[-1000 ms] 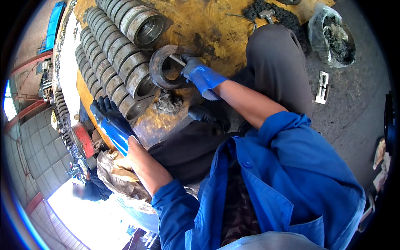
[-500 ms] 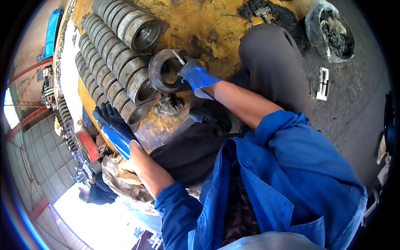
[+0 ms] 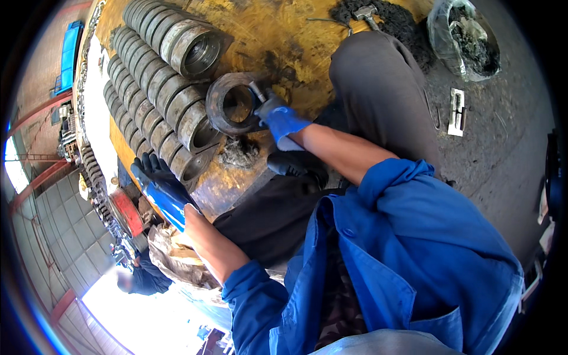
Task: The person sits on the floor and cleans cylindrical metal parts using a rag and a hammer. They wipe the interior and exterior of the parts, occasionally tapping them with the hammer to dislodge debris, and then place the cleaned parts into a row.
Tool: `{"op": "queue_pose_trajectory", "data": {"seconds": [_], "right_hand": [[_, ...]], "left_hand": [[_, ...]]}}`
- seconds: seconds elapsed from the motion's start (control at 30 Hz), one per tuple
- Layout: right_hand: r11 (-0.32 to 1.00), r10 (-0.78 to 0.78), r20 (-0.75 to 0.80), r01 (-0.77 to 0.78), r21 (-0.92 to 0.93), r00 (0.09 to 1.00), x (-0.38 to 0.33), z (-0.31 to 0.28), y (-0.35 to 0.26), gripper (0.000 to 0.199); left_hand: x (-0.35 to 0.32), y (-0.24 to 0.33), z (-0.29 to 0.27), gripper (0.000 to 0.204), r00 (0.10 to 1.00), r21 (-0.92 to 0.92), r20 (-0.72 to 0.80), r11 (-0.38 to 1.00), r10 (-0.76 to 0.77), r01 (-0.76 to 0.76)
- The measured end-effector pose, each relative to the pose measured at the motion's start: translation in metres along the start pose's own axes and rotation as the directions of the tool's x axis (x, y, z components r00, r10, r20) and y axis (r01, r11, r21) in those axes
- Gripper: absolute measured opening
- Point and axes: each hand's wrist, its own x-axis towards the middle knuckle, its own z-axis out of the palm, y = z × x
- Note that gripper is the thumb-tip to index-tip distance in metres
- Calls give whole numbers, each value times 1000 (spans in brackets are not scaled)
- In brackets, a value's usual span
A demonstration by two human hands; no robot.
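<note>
Closes around a short grey metal tool [image 3: 258, 92] with the blue-gloved right hand [image 3: 278, 115], fingers curled tight and thumb over the shank, the tip set at the rim of the bore. Presses against the near-right edge of the rusty thick-walled steel ring [image 3: 229, 105], which lies just beyond the fingertips, tilted on the yellow, grime-stained metal platform [image 3: 284, 41]. Shows little change from a second ago: same grip, same ring, same spot, only the wrist turned a touch lower against the rim. Suggests, as a judgement, work on the bore of this one ring going on rather than ending.

Rests the black-and-blue-gloved left hand [image 3: 158, 180] open, fingers spread narrow, holding nothing, on the platform's near edge, where it lay before. Touches or nearly touches the last piece of the rows of similar grey steel rings [image 3: 160, 77], which run away from that hand and lie just left of the worked ring.

Leaves a tuft of grey wire-like shavings [image 3: 239, 154] just below the right hand, beside a black shoe [image 3: 296, 165]. Farther off to the right: a hammer [image 3: 367, 12] and a clear plastic bag of dark debris [image 3: 464, 35].
</note>
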Motion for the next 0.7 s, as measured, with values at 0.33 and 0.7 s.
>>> {"op": "queue_pose_trajectory", "data": {"seconds": [0.33,0.7], "right_hand": [[977,86,130,-109,185,988,-36,-10,-19,54],[976,131,108,-147,158,985,-86,35,22,62]], "left_hand": [[-2,-1,-20,85,998,0,-56,1000,-19,19],[-14,16,-6,85,999,-17,-18,999,41,-41]]}}
